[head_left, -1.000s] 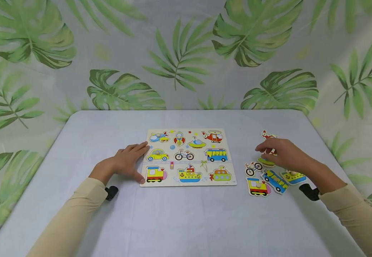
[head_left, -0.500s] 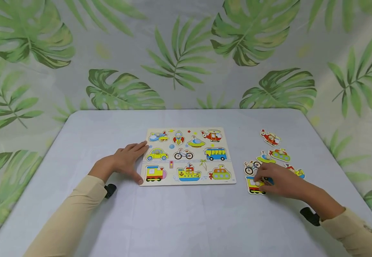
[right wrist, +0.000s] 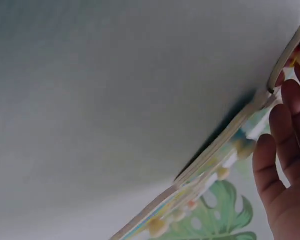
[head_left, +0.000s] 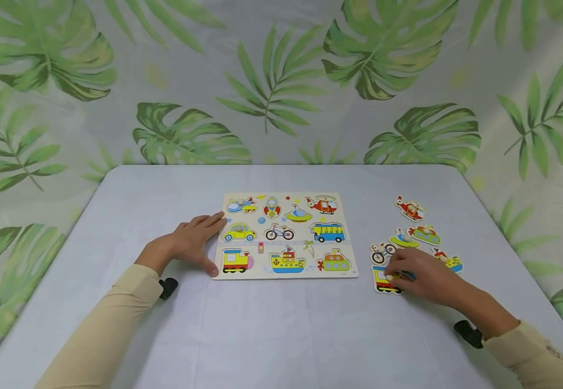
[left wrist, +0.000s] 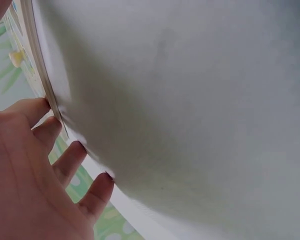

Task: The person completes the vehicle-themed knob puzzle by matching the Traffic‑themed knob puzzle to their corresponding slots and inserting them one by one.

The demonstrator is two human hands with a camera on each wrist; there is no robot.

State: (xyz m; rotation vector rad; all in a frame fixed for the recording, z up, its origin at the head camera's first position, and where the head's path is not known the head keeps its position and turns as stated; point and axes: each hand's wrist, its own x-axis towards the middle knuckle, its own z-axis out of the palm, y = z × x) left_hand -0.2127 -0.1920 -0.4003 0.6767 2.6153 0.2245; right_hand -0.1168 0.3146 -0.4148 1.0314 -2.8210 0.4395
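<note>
the train piece (head_left: pixel 381 280) lies on the table (head_left: pixel 262 340) to the right of the puzzle board (head_left: pixel 260 265), with the thumb and forefinger of the right hand (head_left: pixel 422 275) pinching its small knob (head_left: pixel 389 277). the knob sits between those two fingertips, while the pink end of the piece is hidden beneath the hand. in the right wrist view the other fingers reach past the pinch with gaps between them. the bicycle piece (head_left: pixel 381 253) is just beyond the train, and farther off are the saucer piece (head_left: pixel 403 239), the submarine piece (head_left: pixel 425 234) and the helicopter piece (head_left: pixel 410 209); the ship piece (head_left: pixel 454 264) is partly covered by the right hand. the left hand (head_left: pixel 195 243) rests at the board's left edge, its thumb at the near corner, set wide of the fingers, which touch the edge farther up. knobs show on the plane (head_left: pixel 241 205) and the car (head_left: pixel 239 232) in the board. behind the table hangs a leaf-printed cloth (head_left: pixel 281 65).
</note>
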